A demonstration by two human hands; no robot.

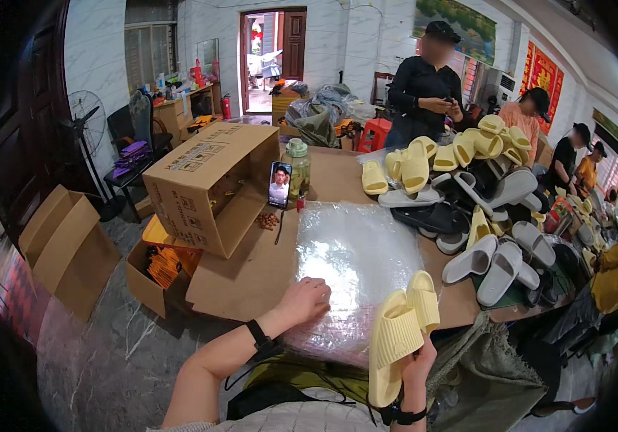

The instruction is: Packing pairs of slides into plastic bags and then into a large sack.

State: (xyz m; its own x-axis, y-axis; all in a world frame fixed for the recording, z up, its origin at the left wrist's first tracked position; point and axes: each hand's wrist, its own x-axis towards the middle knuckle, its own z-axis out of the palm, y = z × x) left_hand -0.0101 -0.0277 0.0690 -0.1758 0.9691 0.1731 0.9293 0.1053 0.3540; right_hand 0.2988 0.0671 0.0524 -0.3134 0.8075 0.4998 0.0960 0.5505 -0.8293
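Observation:
My right hand (418, 363) grips a pair of pale yellow slide sandals (400, 333) stacked together, held upright at the near edge of the table. My left hand (305, 298) rests with curled fingers on a stack of clear plastic bags (356, 259) that lies flat on the brown table (251, 277) in front of me. A black band sits on each wrist.
A heap of yellow, grey, white and black slide sandals (478, 194) covers the table's right side. An open cardboard box (208, 183) lies on its side at left, with a phone (279, 184) and a jar (297, 167) beside it. Several people stand beyond; cartons sit on the floor at left.

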